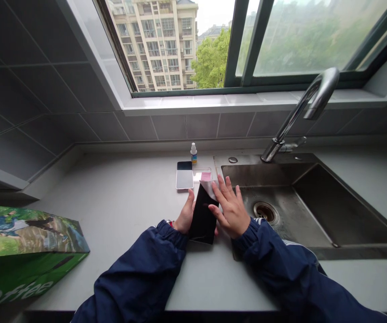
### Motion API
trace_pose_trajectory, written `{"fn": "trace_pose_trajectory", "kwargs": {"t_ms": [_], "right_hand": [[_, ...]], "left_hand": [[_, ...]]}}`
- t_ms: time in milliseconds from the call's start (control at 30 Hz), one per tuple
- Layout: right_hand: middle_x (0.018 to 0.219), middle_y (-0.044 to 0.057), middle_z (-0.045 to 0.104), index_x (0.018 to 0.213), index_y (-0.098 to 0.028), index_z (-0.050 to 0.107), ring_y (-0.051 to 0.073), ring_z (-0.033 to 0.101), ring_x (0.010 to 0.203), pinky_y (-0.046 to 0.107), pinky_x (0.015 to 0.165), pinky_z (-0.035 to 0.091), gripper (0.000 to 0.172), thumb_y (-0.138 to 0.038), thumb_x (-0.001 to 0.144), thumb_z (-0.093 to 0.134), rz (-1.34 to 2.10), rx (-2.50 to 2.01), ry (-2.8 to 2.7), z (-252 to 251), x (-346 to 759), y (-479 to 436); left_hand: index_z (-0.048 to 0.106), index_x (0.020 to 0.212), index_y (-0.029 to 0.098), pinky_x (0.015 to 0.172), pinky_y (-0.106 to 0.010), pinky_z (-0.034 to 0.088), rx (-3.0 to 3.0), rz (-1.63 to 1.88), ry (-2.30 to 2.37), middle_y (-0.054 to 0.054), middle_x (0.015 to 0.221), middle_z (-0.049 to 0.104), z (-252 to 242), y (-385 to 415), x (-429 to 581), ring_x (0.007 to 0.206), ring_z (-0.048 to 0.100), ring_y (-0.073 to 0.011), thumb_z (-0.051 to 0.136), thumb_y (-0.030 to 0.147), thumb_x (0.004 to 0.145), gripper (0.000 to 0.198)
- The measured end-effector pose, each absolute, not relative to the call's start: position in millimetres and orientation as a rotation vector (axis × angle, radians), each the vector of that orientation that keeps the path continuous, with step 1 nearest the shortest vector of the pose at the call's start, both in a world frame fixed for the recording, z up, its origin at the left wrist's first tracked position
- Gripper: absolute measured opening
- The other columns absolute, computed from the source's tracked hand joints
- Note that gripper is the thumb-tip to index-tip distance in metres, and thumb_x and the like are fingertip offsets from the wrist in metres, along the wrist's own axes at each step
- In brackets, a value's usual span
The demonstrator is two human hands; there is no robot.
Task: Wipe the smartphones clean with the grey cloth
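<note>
A black phone (203,217) lies on the grey counter (122,224) just left of the sink. My left hand (186,214) grips its left edge, thumb up along the side. My right hand (230,207) lies over the phone's upper right, fingers spread and flat, touching a thin clear film (210,187) with a pink tab (206,176) that is partly lifted off the screen's top.
Beyond the phone lie a second phone (184,175) and a small dropper bottle (193,154). A steel sink (301,211) with a tall tap (301,107) fills the right. A green coffee box (21,251) sits at the left. A window is behind.
</note>
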State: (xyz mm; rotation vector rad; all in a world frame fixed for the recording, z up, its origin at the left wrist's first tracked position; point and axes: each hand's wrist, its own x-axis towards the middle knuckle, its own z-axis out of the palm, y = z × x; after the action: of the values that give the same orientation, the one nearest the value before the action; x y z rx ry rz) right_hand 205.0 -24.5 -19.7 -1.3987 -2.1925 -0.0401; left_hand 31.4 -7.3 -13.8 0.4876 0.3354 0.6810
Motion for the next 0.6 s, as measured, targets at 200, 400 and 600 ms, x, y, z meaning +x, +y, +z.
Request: {"fn": "trace_pose_trajectory", "kwargs": {"t_ms": [200, 400, 600], "right_hand": [[0.166, 0.012, 0.004, 0.158, -0.025, 0.021, 0.037, 0.008, 0.152, 0.068, 0.114, 0.021, 0.063, -0.038, 0.101, 0.043, -0.039, -1.227, -2.083, -12, 204, -30], [0.162, 0.016, 0.025, 0.159, -0.017, 0.016, 0.032, 0.016, 0.151, 0.057, 0.116, 0.032, 0.067, -0.034, 0.101, 0.044, 0.142, -1.071, -2.228, -16, 201, -30], [0.166, 0.013, 0.001, 0.160, -0.017, 0.009, 0.034, 0.001, 0.152, 0.058, 0.119, 0.023, 0.075, -0.052, 0.101, 0.039, 0.300, -1.052, -2.255, -20, 201, -31]], "left_hand": [[0.040, 0.151, 0.014, 0.073, -0.043, 0.055, 0.583, 0.592, 0.345, -0.020, 0.108, 0.072, -19, -7, 29, 0.075, 0.073, -0.0301, 0.008, 0.078, 0.088, 0.095], [0.038, 0.152, 0.012, 0.108, -0.039, 0.040, 0.464, 0.819, 0.370, -0.017, 0.131, 0.064, -2, -8, 36, 0.122, 0.060, -0.0284, 0.010, 0.061, 0.098, 0.078], [0.038, 0.152, 0.012, 0.118, -0.037, 0.027, 0.443, 0.844, 0.295, -0.014, 0.143, 0.056, 1, -9, 39, 0.138, 0.045, -0.0265, 0.008, 0.058, 0.099, 0.076]]}}
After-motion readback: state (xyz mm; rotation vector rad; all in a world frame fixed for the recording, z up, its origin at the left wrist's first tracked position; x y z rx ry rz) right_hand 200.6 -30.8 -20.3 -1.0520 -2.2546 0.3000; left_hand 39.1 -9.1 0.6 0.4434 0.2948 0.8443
